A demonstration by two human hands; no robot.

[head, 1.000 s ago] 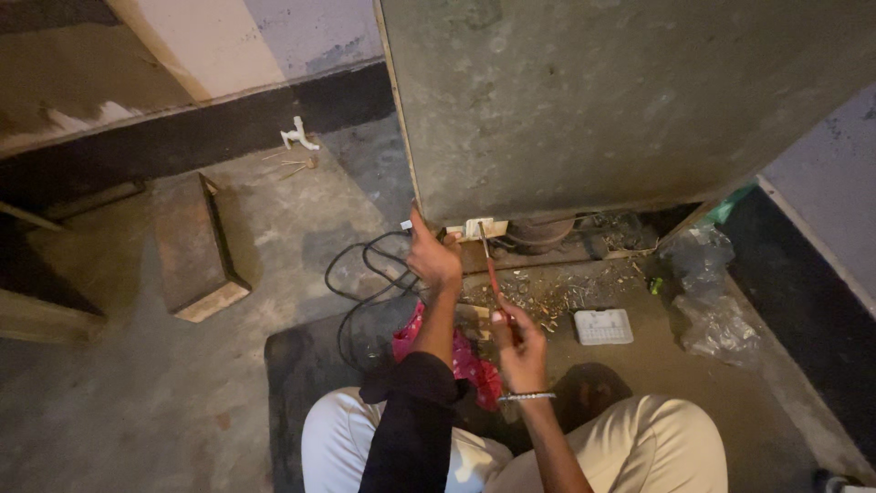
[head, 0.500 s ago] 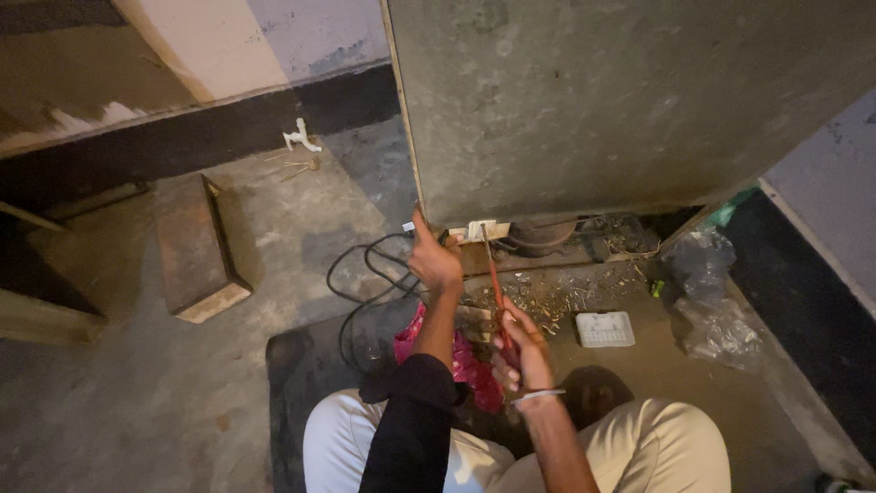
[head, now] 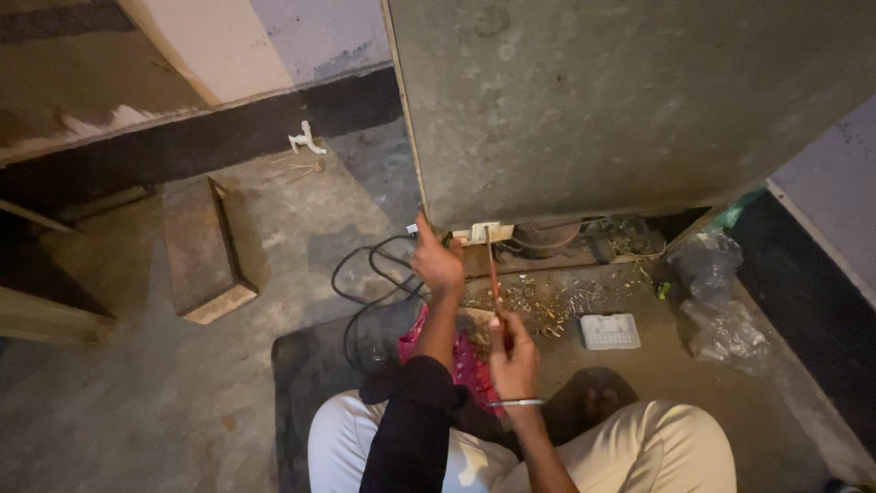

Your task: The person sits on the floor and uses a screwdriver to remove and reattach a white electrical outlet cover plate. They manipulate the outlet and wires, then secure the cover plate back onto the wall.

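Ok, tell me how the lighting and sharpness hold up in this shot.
Head view: dim, warm, uneven light; the left hand and right hand are lit but soft; deep shadow hides the gap under the grey panel; the frame's edges darken and bend slightly.

Matt grey metal cabinet [head: 630, 100]; rough concrete floor [head: 137, 402]; pink cloth [head: 465, 365].

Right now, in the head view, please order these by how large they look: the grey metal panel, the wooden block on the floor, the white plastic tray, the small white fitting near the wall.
1. Grey metal panel
2. Wooden block
3. White plastic tray
4. Small white fitting, though it lies farther from the camera, so its true size is unsure.
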